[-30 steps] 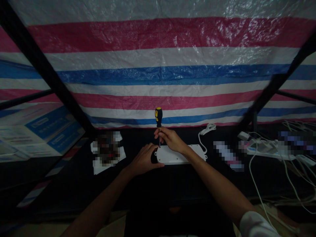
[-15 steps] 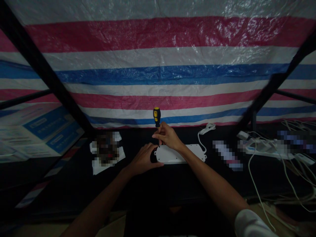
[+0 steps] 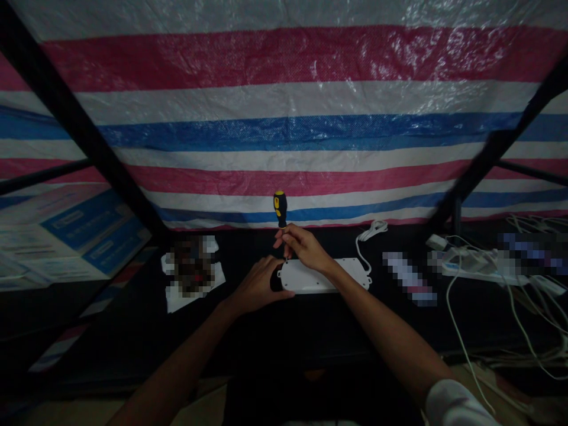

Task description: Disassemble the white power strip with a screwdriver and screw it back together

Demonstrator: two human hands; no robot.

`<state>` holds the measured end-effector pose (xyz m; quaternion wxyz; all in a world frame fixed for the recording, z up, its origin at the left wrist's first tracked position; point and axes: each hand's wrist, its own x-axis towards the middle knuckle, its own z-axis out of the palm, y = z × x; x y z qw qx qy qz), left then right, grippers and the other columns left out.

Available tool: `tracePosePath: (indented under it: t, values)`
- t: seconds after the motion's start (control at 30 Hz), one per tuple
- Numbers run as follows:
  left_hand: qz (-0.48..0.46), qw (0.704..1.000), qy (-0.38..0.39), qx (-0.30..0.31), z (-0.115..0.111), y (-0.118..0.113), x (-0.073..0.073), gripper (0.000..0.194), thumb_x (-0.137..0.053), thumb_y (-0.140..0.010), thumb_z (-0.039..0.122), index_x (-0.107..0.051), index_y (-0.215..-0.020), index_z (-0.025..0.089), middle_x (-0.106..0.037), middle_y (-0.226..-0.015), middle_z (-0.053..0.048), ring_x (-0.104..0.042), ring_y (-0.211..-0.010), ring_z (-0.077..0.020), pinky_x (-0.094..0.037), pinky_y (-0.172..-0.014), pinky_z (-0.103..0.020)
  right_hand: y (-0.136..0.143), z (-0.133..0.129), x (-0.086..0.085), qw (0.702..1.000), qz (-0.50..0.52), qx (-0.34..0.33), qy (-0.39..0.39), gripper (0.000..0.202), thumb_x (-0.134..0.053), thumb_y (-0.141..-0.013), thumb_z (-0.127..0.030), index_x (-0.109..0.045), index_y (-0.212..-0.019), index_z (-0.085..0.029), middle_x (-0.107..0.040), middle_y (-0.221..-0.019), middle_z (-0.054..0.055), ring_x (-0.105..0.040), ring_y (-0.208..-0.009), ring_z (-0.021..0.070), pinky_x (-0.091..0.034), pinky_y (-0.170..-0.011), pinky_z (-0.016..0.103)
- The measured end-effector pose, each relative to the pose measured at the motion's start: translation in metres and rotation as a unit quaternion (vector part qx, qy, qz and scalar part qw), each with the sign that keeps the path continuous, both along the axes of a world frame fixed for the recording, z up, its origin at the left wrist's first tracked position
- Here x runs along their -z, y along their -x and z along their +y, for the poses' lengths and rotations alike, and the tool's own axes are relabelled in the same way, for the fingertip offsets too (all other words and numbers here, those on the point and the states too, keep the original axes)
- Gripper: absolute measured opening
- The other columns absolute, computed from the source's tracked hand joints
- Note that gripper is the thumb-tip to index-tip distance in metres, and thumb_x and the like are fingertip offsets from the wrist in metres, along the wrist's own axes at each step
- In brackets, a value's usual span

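Note:
A white power strip (image 3: 326, 281) lies face down on the black table, small screw holes showing along its edges. My left hand (image 3: 261, 284) grips its left end, thumb along the near edge and fingers at the far side. In my right hand (image 3: 304, 245) is the shaft of a screwdriver (image 3: 280, 207) with a black and yellow handle. The screwdriver stands nearly upright over the strip's far left corner; its tip is hidden by my fingers. A white cable (image 3: 364, 248) runs from the strip's right end to a bundle behind.
Left on the table (image 3: 266, 343) is a blurred pile on white paper (image 3: 219, 281). To the right lie a blurred long packet (image 3: 409, 278), another white strip (image 3: 474, 269) and loose white cables. Black frame bars slant at both sides, with boxes (image 3: 93, 236) at far left.
The screwdriver handle has tilted slightly left, and the fingers of my right hand have shifted on its shaft. My left hand and the strip have hardly moved.

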<state>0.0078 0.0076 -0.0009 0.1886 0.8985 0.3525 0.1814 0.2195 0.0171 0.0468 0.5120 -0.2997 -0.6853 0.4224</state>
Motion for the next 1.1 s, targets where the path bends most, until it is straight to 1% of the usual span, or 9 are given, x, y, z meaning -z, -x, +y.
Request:
tracePosePath:
  t: [0.13, 0.2, 0.3, 0.5, 0.6, 0.7, 0.83, 0.9, 1.1]
  values:
    - [-0.004, 1.000, -0.012, 0.002, 0.001, 0.001, 0.004, 0.078, -0.085, -0.079, 0.068, -0.058, -0.138, 0.024, -0.062, -0.127, -0.009, -0.061, -0.114, -0.0338, -0.048, -0.100, -0.049, 0.000, -0.001, 0.003, 1.000, 0.014, 0.016, 0.011, 0.029, -0.068, -0.100, -0.049, -0.060, -0.100, -0.022, -0.075, -0.098, 0.003, -0.062, -0.061, 0.0095, -0.050, -0.056, 0.023]
    - [-0.004, 1.000, -0.013, 0.005, 0.002, 0.001, 0.006, 0.079, -0.084, -0.080, 0.069, -0.057, -0.139, 0.024, -0.062, -0.128, -0.009, -0.060, -0.114, -0.0337, -0.048, -0.100, -0.049, 0.002, -0.001, 0.004, 0.999, 0.029, 0.031, 0.019, 0.033, -0.078, -0.094, -0.047, -0.055, -0.094, -0.023, -0.074, -0.094, 0.000, -0.061, -0.059, 0.0092, -0.049, -0.055, 0.023]
    - [-0.003, 1.000, -0.010, 0.007, 0.002, 0.001, 0.005, 0.079, -0.083, -0.081, 0.070, -0.057, -0.139, 0.025, -0.062, -0.129, -0.009, -0.060, -0.115, -0.0337, -0.048, -0.099, -0.049, 0.003, -0.001, 0.006, 0.998, 0.038, 0.034, 0.030, 0.040, -0.084, -0.087, -0.046, -0.053, -0.096, -0.024, -0.070, -0.088, -0.003, -0.060, -0.057, 0.0095, -0.048, -0.053, 0.023]
    - [-0.002, 1.000, -0.012, 0.008, 0.003, 0.001, 0.006, 0.079, -0.084, -0.080, 0.068, -0.057, -0.139, 0.023, -0.061, -0.130, -0.010, -0.060, -0.117, -0.0339, -0.048, -0.100, -0.048, 0.001, -0.004, 0.002, 1.000, -0.004, 0.010, -0.008, 0.031, -0.058, -0.106, -0.048, -0.066, -0.116, -0.020, -0.073, -0.093, 0.002, -0.062, -0.065, 0.0103, -0.052, -0.062, 0.024]
    - [-0.005, 1.000, -0.012, 0.007, 0.004, 0.002, 0.007, 0.079, -0.083, -0.080, 0.071, -0.058, -0.139, 0.024, -0.061, -0.131, -0.010, -0.060, -0.117, -0.0341, -0.048, -0.100, -0.049, 0.001, -0.005, 0.002, 1.000, -0.010, 0.017, -0.010, 0.028, -0.056, -0.107, -0.045, -0.067, -0.114, -0.020, -0.075, -0.100, 0.004, -0.062, -0.066, 0.0100, -0.053, -0.063, 0.024]
    - [-0.005, 1.000, -0.011, 0.005, 0.004, 0.002, 0.008, 0.079, -0.083, -0.080, 0.071, -0.058, -0.139, 0.025, -0.061, -0.128, -0.010, -0.060, -0.115, -0.0340, -0.048, -0.100, -0.049, 0.002, -0.004, 0.004, 0.999, 0.001, 0.032, 0.004, 0.025, -0.061, -0.104, -0.046, -0.064, -0.106, -0.021, -0.078, -0.106, 0.006, -0.061, -0.062, 0.0098, -0.051, -0.060, 0.024]
    - [-0.002, 1.000, -0.009, 0.003, 0.002, 0.003, 0.006, 0.080, -0.082, -0.080, 0.072, -0.058, -0.139, 0.024, -0.061, -0.127, -0.010, -0.060, -0.113, -0.0338, -0.049, -0.099, -0.050, 0.003, -0.003, 0.006, 0.998, 0.018, 0.050, 0.021, 0.029, -0.064, -0.101, -0.050, -0.054, -0.098, -0.023, -0.079, -0.097, 0.004, -0.058, -0.056, 0.0104, -0.048, -0.054, 0.024]
    - [-0.002, 1.000, -0.008, 0.004, 0.002, 0.002, 0.005, 0.079, -0.081, -0.081, 0.073, -0.058, -0.139, 0.024, -0.061, -0.127, -0.010, -0.060, -0.113, -0.0332, -0.048, -0.100, -0.049, 0.004, -0.004, 0.007, 0.998, 0.016, 0.061, 0.015, 0.029, -0.061, -0.103, -0.051, -0.051, -0.099, -0.024, -0.078, -0.093, 0.002, -0.058, -0.055, 0.0105, -0.048, -0.054, 0.023]
    - [0.005, 1.000, -0.018, 0.011, -0.001, 0.001, 0.002, 0.078, -0.076, -0.085, 0.075, -0.057, -0.140, 0.024, -0.061, -0.131, -0.011, -0.060, -0.117, -0.0343, -0.048, -0.101, -0.049, 0.008, -0.010, 0.013, 0.996, -0.014, 0.079, -0.029, 0.030, -0.045, -0.111, -0.051, -0.057, -0.113, -0.024, -0.071, -0.090, 0.000, -0.060, -0.058, 0.0102, -0.050, -0.058, 0.024]
